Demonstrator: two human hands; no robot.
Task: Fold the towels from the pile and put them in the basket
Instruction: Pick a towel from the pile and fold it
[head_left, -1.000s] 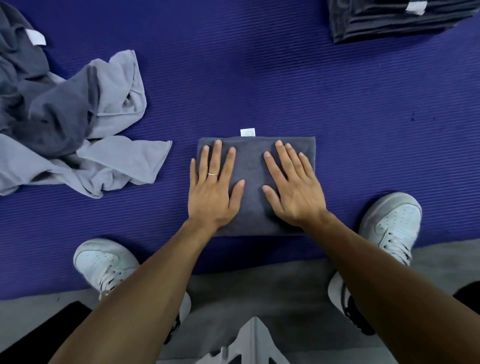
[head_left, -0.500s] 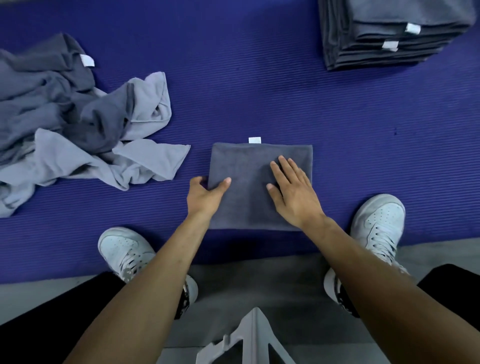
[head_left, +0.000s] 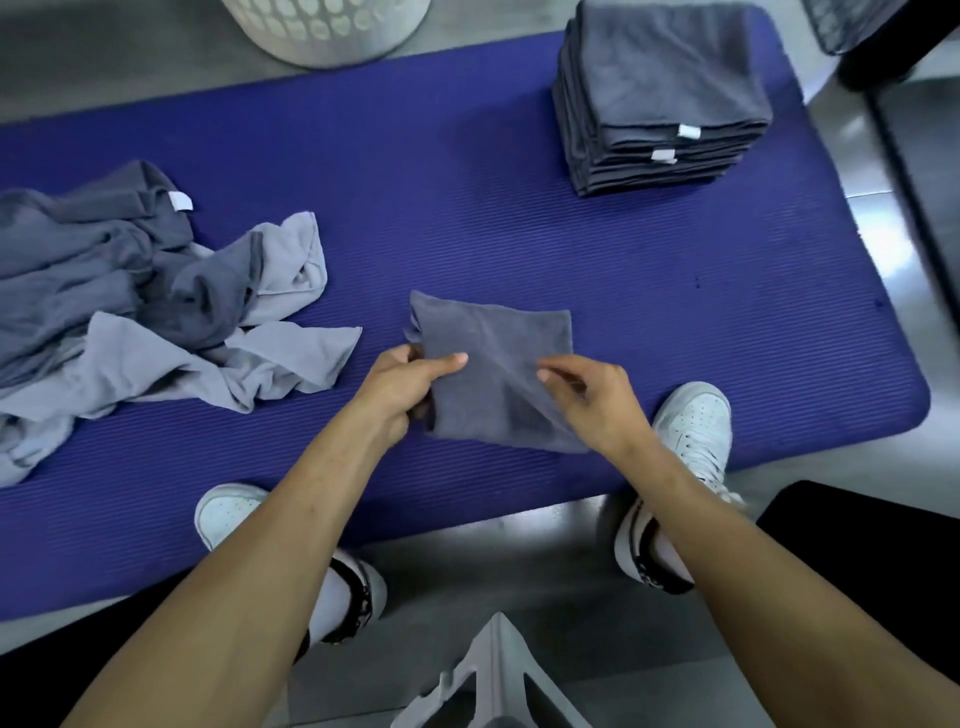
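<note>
- A folded dark grey towel (head_left: 498, 369) is held just above the blue mat (head_left: 467, 208), its long side running left to right between the hands.
- The left hand (head_left: 402, 387) pinches its left edge; the right hand (head_left: 592, 397) pinches the near right corner.
- The stack of folded towels (head_left: 660, 98) lies far right, nearer the right hand; the white basket (head_left: 322, 26) is straight ahead, past the mat.
- The unfolded pile (head_left: 135, 301) sits left.

You've got a ribbed blue-purple foam mat (head_left: 467, 171) laid over a grey glossy floor (head_left: 498, 582). Two white lace-up sneakers: left one (head_left: 228, 512) on the mat's near edge, right one (head_left: 693, 426) also on the mat. A pale grey angular plastic piece (head_left: 493, 680) sits at bottom centre, a dark mesh-sided object (head_left: 852, 26) top right.
</note>
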